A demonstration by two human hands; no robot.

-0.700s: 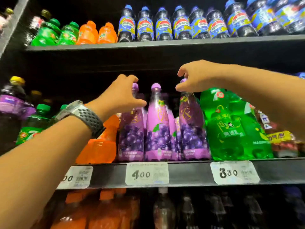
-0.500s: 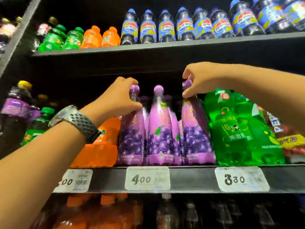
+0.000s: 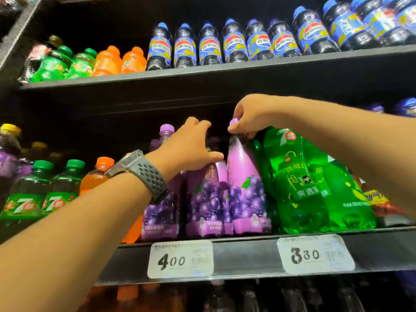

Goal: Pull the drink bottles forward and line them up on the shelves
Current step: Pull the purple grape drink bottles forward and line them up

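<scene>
Your right hand (image 3: 249,115) pinches the cap of the right grape bottle (image 3: 245,188) for leverage; your left hand (image 3: 191,145) curls around the middle grape bottle (image 3: 203,199), steadying it.

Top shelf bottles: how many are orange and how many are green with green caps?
Orange bottles: 2
Green bottles: 2
Total: 4
</scene>
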